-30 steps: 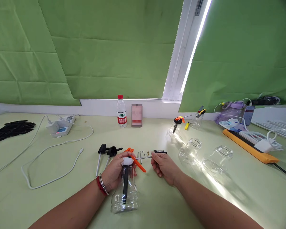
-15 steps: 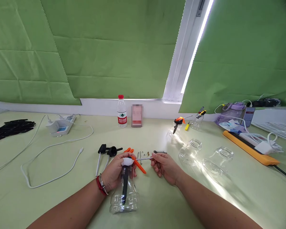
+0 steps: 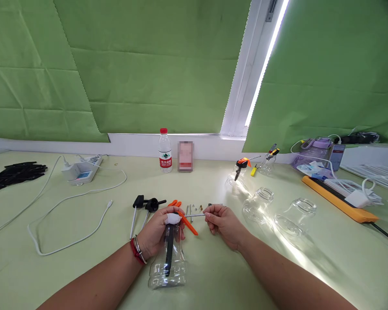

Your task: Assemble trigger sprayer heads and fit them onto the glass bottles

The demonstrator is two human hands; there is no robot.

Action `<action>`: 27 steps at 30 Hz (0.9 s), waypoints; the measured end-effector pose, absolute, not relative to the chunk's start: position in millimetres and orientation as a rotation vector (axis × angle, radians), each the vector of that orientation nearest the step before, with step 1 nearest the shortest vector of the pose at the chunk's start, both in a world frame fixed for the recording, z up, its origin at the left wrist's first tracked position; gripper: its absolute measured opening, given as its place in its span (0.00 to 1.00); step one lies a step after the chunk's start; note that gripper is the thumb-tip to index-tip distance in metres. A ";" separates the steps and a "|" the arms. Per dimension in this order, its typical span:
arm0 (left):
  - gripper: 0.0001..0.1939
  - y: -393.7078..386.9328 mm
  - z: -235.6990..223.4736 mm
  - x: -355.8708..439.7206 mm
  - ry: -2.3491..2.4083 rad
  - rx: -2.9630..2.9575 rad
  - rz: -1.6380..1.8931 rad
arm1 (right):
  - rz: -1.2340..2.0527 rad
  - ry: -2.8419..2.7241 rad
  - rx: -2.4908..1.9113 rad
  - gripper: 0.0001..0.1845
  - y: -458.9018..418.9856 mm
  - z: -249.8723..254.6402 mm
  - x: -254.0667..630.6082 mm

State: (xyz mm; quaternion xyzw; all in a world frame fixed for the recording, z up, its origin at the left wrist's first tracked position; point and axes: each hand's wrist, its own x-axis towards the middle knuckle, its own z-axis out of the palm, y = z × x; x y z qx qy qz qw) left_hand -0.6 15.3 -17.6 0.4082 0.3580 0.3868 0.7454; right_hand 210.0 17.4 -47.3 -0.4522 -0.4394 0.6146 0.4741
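Observation:
My left hand [image 3: 158, 230] is wrapped round the neck of a clear bottle [image 3: 168, 273] with white material [image 3: 173, 218] at its top. Inside the bottle hangs a black tube [image 3: 170, 252]. An orange lever [image 3: 189, 224] slants down to the right from the top. A thin metal rod [image 3: 195, 215] runs sideways from there to my right hand [image 3: 223, 224], whose thumb and fingers pinch its far end. Just behind the right hand lies a spring [image 3: 220, 205], mostly covered by the fingers. Small screws [image 3: 191, 212] and brass-coloured bits [image 3: 201, 207] lie between the hands.
Two black nozzle heads with rods [image 3: 152, 204] and more orange levers [image 3: 174, 203] lie beyond my left hand. Clear jars [image 3: 294, 219] stand at right, near a fitted orange-and-black head [image 3: 242, 163]. A white cable [image 3: 74, 198] loops at left; a water bottle [image 3: 165, 155] stands behind.
My right hand has shifted slightly left, its fingers curling higher over the rod's end and covering more of the spring behind. The left hand and bottle stay nearly still.

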 end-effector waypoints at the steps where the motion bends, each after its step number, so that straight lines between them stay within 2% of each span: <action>1: 0.09 15.2 -17.1 -0.6 0.780 0.892 0.848 | 1.490 -1.075 -1.084 0.16 17.0 -46.3 210.0; 6: 0.07 14.8 -15.9 -0.1 0.780 0.925 0.860 | 1.521 -1.062 -1.082 0.16 17.1 -45.2 209.0; 9: 0.08 14.8 -15.5 -0.2 0.794 0.929 0.842 | 1.416 -1.144 -1.142 0.15 20.5 -48.4 210.2; 13: 0.09 14.3 -13.8 -1.0 0.800 0.906 0.869 | 1.194 -1.258 -1.188 0.09 25.8 -50.6 215.2; 16: 0.08 13.6 -12.0 -1.7 0.766 0.858 0.955 | 0.903 -1.529 -1.391 0.04 25.1 -47.4 215.1; 21: 0.11 12.9 -10.4 -2.6 0.735 0.794 1.082 | 0.351 -2.188 -1.584 0.09 19.5 -43.2 205.0; 27: 0.11 11.8 -9.2 -2.0 0.741 0.793 1.057 | 0.123 -2.288 -1.630 0.11 22.8 -48.4 200.0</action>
